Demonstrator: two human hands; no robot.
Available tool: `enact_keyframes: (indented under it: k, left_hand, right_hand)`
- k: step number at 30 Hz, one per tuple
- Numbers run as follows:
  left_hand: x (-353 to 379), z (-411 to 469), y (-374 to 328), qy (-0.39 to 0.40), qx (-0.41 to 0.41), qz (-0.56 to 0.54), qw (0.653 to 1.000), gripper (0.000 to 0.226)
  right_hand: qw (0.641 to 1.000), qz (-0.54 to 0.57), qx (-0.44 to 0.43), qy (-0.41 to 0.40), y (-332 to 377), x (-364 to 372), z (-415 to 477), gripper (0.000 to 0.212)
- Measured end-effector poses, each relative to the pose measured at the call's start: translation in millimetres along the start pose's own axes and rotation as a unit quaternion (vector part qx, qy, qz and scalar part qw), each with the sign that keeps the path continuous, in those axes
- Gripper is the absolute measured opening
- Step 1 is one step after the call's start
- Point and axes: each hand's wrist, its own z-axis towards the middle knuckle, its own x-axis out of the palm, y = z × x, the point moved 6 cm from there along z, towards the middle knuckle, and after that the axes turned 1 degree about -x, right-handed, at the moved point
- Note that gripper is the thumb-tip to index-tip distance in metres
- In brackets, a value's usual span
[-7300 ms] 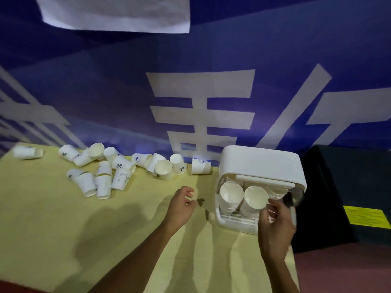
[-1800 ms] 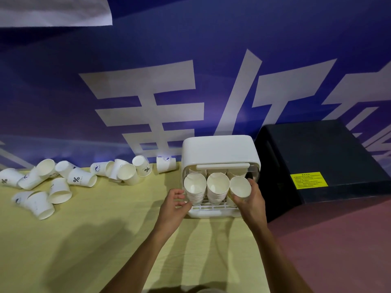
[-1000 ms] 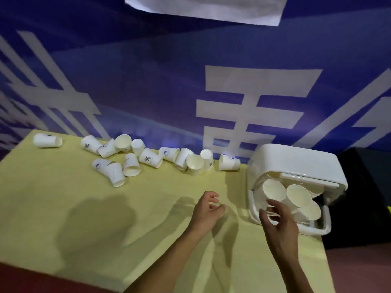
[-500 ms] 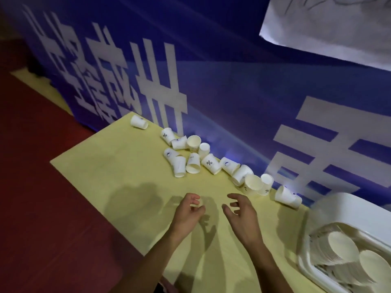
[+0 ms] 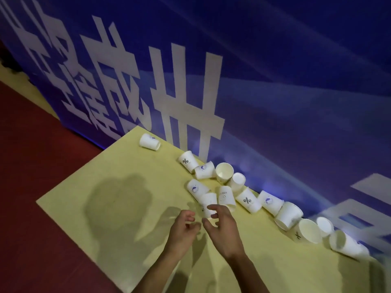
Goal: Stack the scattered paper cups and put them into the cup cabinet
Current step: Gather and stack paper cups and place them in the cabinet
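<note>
Several white paper cups lie on their sides along the back of the yellow table (image 5: 118, 178), from a lone cup (image 5: 149, 141) at the far left to a cup at the right edge (image 5: 347, 243). The nearest cup (image 5: 209, 199) lies just beyond my hands. My right hand (image 5: 223, 228) reaches its near end with index finger and thumb spread around it, not closed. My left hand (image 5: 182, 230) hovers beside it, fingers loosely curled and holding nothing. The cup cabinet is out of view.
A blue banner with white characters (image 5: 275, 98) stands right behind the cups. Red floor (image 5: 31, 170) lies off the table's left edge. My head and arms cast shadows on the table (image 5: 118, 199).
The view has swung further left and the cabinet has left the frame. Both hands have moved forward to the nearest cup, the right hand now at its end.
</note>
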Motion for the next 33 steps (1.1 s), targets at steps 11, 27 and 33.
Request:
enact_keyframes:
  k: [11, 27, 33]
  left_hand:
    - [-115.7, 148.4, -8.6, -0.028, -0.038, 0.018, 0.999, 0.022]
    - [-156.0, 325.4, -21.3, -0.106, -0.1, -0.025, 0.989, 0.042]
    - [-161.2, 361.5, -26.6, -0.194, -0.215, -0.186, 0.939, 0.089]
  right_hand:
    - [0.998, -0.039, 0.043, 0.0, 53.2, 65.2, 119.3, 0.036]
    - [0.969, -0.246, 0.02, -0.035, 50.5, 97.9, 258.3, 0.05]
    - [0.955, -0.288, 0.07, -0.011, 31.0, 107.2, 278.2, 0.073]
